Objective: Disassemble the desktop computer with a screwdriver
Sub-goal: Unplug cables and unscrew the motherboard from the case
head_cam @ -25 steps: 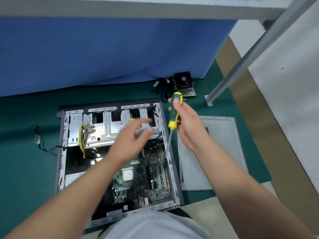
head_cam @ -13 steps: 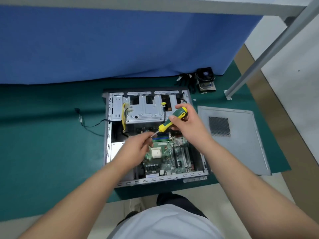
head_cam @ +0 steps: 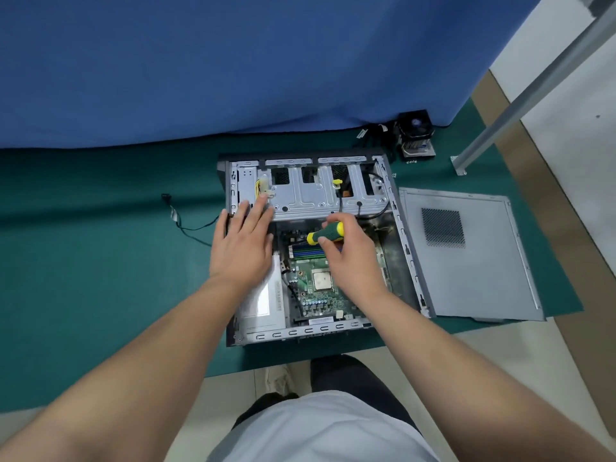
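Person works inside the open grey metal desktop computer case (head_cam: 405, 248) lying on the green mat (head_cam: 100, 278).

The right hand (head_cam: 353, 255) grips the green and yellow screwdriver (head_cam: 325, 232) above the green motherboard (head_cam: 313, 288). Beside it, the left hand (head_cam: 241, 245) rests flat, fingers straight, on the case's silver drive cage (head_cam: 310, 195).

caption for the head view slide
Right hand grips green-and-yellow screwdriver over open grey metal computer case; left hand rests flat.
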Available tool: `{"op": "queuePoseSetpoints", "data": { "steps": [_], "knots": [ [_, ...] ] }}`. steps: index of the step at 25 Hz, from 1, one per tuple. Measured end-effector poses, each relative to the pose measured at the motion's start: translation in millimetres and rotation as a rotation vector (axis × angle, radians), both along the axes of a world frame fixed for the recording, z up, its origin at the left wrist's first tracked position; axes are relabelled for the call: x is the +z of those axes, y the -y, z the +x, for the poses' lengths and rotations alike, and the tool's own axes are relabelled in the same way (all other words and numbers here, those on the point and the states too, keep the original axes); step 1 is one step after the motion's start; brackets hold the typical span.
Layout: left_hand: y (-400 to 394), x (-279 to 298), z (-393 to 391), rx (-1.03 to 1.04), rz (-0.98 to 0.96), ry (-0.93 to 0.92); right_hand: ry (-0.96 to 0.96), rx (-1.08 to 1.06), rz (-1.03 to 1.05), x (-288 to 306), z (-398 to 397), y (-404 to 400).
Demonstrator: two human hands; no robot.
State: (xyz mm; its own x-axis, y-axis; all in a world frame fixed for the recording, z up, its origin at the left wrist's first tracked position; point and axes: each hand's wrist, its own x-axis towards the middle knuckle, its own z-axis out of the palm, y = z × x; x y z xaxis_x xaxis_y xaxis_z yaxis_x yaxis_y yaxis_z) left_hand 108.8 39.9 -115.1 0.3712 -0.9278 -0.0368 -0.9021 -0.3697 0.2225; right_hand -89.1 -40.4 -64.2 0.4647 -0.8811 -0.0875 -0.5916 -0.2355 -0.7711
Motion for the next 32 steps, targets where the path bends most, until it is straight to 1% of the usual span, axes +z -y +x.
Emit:
{"op": "queuePoseSetpoints", "data": {
  "steps": [4, 9, 16, 24, 32],
  "knots": [
    [1, -6, 0, 0.081, -0.041, 0.014, -0.071, 0.049, -0.071, -24, 9, 4],
    [3, -10, 0, 0.077, -0.044, 0.029, -0.038, 0.052, -0.130, -38, 18, 13],
    [3, -7, 0, 0.070, -0.039, 0.025, -0.056, 0.061, -0.110, -41, 29, 17],
    [4, -5, 0, 0.071, -0.035, 0.012, -0.095, 0.076, -0.174, -41, 33, 15],
    [4, -5, 1, 0.068, -0.033, 0.015, -0.053, 0.058, -0.187, -41, 30, 12]
  ]
}}
